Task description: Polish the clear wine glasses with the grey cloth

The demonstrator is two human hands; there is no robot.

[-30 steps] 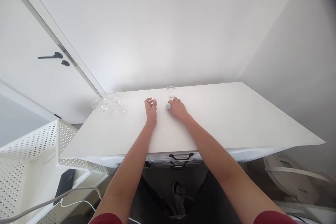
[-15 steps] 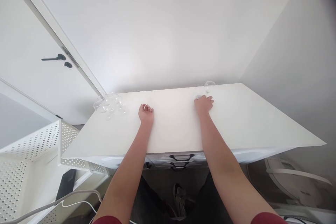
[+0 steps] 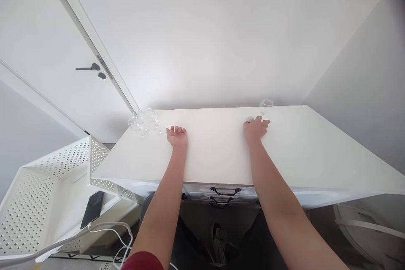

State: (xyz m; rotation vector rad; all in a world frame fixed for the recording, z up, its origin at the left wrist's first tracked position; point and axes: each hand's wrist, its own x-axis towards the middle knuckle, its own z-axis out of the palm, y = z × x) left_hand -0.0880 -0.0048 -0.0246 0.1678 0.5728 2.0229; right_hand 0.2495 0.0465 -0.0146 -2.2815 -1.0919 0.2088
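My left hand [image 3: 176, 136] rests palm up on the white cabinet top [image 3: 218, 147], its fingers loosely curled and apart, holding nothing. A cluster of several clear stemmed glasses [image 3: 146, 120] stands to its left, near the back left corner, not touching it. Farther right, my right hand [image 3: 255, 128] is low over the cabinet top with some fingers stretched out. At its thumb side a small pale round thing [image 3: 249, 119] shows in part; its kind is unclear. Just behind this hand stands one clear glass [image 3: 266, 103], its lower part hidden.
A white door with a black handle [image 3: 91, 67] is at the left. Below it stands a white perforated cart [image 3: 41, 202] with a black phone [image 3: 93, 209] and a cable [image 3: 79, 236]. Drawers with black handles [image 3: 225, 191] face me. A white wall [image 3: 215, 42] rises behind the cabinet.
The view has shifted so that the scene sits farther right. My left hand has opened slightly, with its fingers more spread. My right hand stays beside the single glass, and the glasses have not moved.
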